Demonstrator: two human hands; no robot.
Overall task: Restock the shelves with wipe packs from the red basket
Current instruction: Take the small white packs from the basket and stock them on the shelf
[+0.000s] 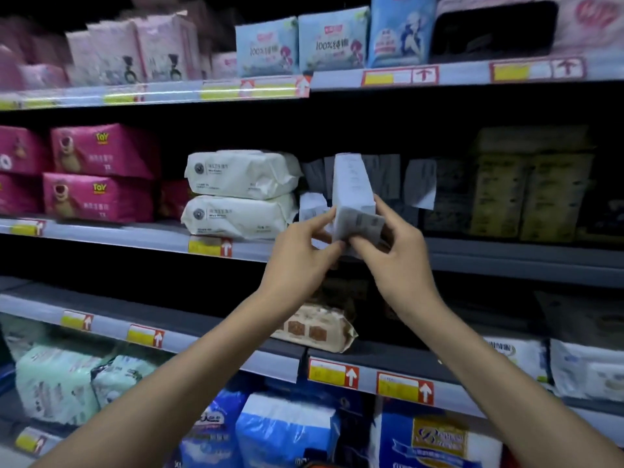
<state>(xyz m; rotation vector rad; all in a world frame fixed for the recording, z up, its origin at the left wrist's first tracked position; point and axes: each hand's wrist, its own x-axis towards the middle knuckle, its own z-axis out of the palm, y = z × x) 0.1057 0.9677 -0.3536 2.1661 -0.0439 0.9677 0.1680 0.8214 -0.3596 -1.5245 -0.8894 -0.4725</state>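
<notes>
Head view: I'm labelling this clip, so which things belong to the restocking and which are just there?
Job: white pack, pinched by left hand and right hand; middle shelf.
Just there: cream packs, pink bear packs, blue packs, brown-patterned pack.

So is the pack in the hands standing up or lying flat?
Standing up. The pack points upward, left hand and right hand pinching its bottom end.

A white wipe pack [353, 187] stands on end, its printed lower end pinched between the left hand [300, 251] and the right hand [398, 251], in front of the middle shelf [135, 233]. Just to its left, an upper cream wipe pack [239, 173] lies flat on a lower cream wipe pack [236, 216] at the shelf's front edge.
</notes>
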